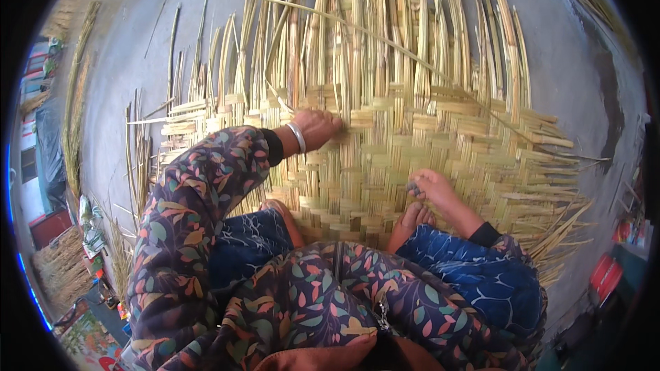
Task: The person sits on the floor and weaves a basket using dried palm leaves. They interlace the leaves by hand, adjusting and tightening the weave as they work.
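A partly woven mat of flat yellow-green reed strips [426, 151] lies on the floor before me, with my bare feet on its near edge. My left hand [317, 129], a silver bangle at its wrist, is closed and pressed down on the weave, left of the middle. Its fingertips are hidden, so I cannot make out what they hold. A bent strip [278, 95] ends close to its knuckles. Lower and to the right, my right hand [434, 189] is curled round a small dark grey, stone-like lump [413, 188], just above the mat near my right foot.
Unwoven reed strips [357, 20] fan out beyond the weave. One long loose strip [385, 41] slants across them to the right. More reeds [77, 103] lie on the grey floor at the left. A red container [606, 276] stands at the far right.
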